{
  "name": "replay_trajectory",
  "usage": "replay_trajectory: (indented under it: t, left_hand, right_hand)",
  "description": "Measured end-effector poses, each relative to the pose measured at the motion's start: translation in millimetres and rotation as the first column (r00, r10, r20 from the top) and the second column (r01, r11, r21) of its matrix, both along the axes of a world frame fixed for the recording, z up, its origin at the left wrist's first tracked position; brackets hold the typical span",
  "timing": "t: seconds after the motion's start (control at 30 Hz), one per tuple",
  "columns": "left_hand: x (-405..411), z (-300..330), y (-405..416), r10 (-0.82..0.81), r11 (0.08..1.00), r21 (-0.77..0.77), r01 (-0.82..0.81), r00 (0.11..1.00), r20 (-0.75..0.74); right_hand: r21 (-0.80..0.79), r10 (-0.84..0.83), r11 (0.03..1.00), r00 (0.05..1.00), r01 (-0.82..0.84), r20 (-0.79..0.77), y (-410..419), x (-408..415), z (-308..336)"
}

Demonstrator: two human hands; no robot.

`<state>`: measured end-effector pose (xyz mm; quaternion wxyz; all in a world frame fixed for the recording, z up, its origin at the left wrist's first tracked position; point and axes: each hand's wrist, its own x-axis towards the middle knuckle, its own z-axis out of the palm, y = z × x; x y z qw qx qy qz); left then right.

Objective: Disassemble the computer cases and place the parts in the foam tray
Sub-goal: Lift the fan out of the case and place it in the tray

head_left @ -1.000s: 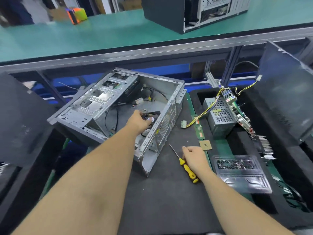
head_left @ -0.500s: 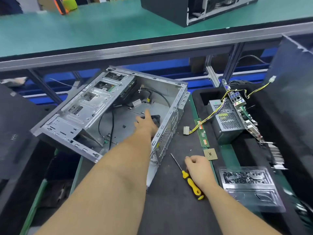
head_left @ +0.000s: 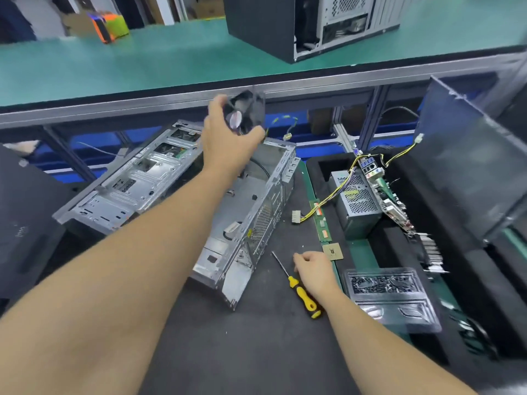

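Head view: the left hand (head_left: pixel 228 138) is raised above the open computer case (head_left: pixel 199 201), its fingers and thumb curled round a black case fan (head_left: pixel 246 112) that it holds clear of the chassis. The fan's thin cable (head_left: pixel 285 124) trails off to the right, ending in a small connector that hangs free in the air. The case lies on its side on the dark mat (head_left: pixel 256 337), its open face up and its perforated rear panel towards the right; loose black wiring shows inside.

The right hand (head_left: pixel 313 270) rests on the mat with its fingers loosely curled — it grips nothing. It sits just beside the yellow-handled screwdriver (head_left: pixel 299 292), whose shaft points away up-left; whether the wrist touches the handle cannot be told.

Just beyond the right hand lie a square processor chip (head_left: pixel 332 251) and a green memory stick (head_left: pixel 321 220), both along the edge of the black foam tray (head_left: pixel 399 252). In the tray stand a grey power supply (head_left: pixel 356 203), its yellow and black leads spilling onto the mat, and a motherboard (head_left: pixel 385 195) leaning on edge against it. A clear plastic blister tray (head_left: pixel 390 297) sits nearer, holding small dark parts that are blurred.

On the green bench (head_left: pixel 114 69) behind stands a second black computer case (head_left: pixel 299 24).
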<state>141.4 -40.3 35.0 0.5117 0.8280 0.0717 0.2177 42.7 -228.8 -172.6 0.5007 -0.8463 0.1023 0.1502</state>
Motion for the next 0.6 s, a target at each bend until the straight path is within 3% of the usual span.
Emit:
replay_trajectory:
  t: [0.07,0.13,0.2,0.27,0.3,0.33,0.4,0.47,0.53,0.57,0.6]
  left_hand:
    - [-14.7,4.1,-22.2,-0.165,0.918,0.377,0.118,0.982,0.095]
    - [-22.6,-1.6,-47.5,-0.296,0.775,0.589,0.227,0.955,0.022]
    - [-29.1,-18.4,-72.2,-0.344,0.711,0.618,0.336,0.932,-0.112]
    - [-34.3,-41.9,-91.3,-0.353,0.663,0.627,0.409,0.909,-0.220]
    - [-36.9,-54.6,-99.0,-0.361,0.641,0.626,0.444,0.894,-0.265]
    - [-39.4,-65.8,-106.4,-0.371,0.627,0.613,0.481,0.876,-0.308]
    - [-45.0,-83.1,-120.3,-0.389,0.643,0.552,0.530,0.848,-0.361]
    - [-50.1,-96.7,-129.9,-0.370,0.767,0.397,0.503,0.854,-0.366]
    - [-54.5,-108.5,-137.3,-0.318,0.920,0.095,0.380,0.865,-0.387]
    - [-55.9,-113.2,-140.8,-0.316,0.949,-0.122,0.292,0.862,-0.397]
    - [-57.4,-117.0,-145.8,-0.331,0.915,-0.358,0.187,0.855,-0.400]
  right_hand:
    - [0.169,-0.033,0.984,0.990,0.056,-0.135,-1.9,1.9,10.0]
    - [0.508,-0.097,0.817,0.935,0.271,-0.342,-9.3,5.7,26.9]
    - [0.741,-0.158,0.534,0.909,0.407,-0.386,-23.9,15.7,42.4]
    - [0.845,-0.207,0.317,0.900,0.432,-0.383,-43.1,28.0,58.3]
    - [0.857,-0.216,0.283,0.899,0.431,-0.381,-50.3,32.9,67.8]
    - [0.853,-0.213,0.322,0.909,0.410,-0.357,-55.4,37.1,77.2]
    - [0.807,-0.217,0.471,0.933,0.357,-0.286,-61.3,42.4,90.0]
    - [0.782,-0.288,0.491,0.919,0.384,-0.271,-67.6,47.7,91.2]
    - [0.768,-0.368,0.458,0.882,0.448,-0.295,-76.4,51.5,88.8]
    - [0.755,-0.402,0.451,0.864,0.476,-0.304,-80.2,53.4,87.9]
    - [0.753,-0.424,0.437,0.851,0.491,-0.309,-82.7,55.8,86.6]
